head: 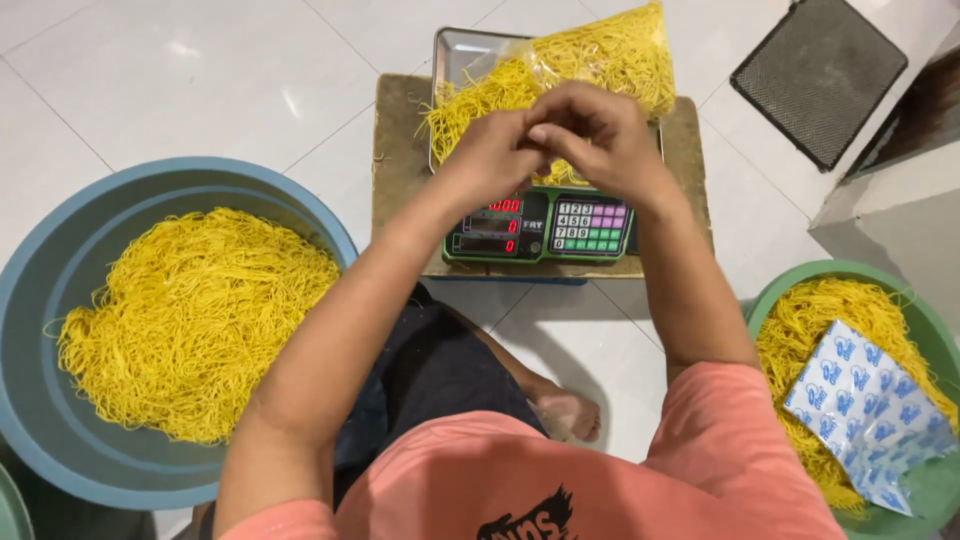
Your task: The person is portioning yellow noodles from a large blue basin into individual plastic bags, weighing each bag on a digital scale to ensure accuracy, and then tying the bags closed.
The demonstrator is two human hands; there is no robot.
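My left hand [492,150] and my right hand [600,135] meet above a green digital scale [540,228], fingers pinched together on the mouth of a clear plastic bag of yellow noodles [600,55]. The bag lies on the scale's steel pan [462,52], with loose noodle strands [470,105] spilling beside it. The scale's keypad and red display face me just below my hands.
A large blue basin [60,300] at left holds a heap of yellow noodles [190,320]. A green basin [925,320] at right holds noodles and printed plastic bags [865,400]. The scale rests on a brown board [395,150] on white floor tiles. A dark mesh tray [820,75] lies at upper right.
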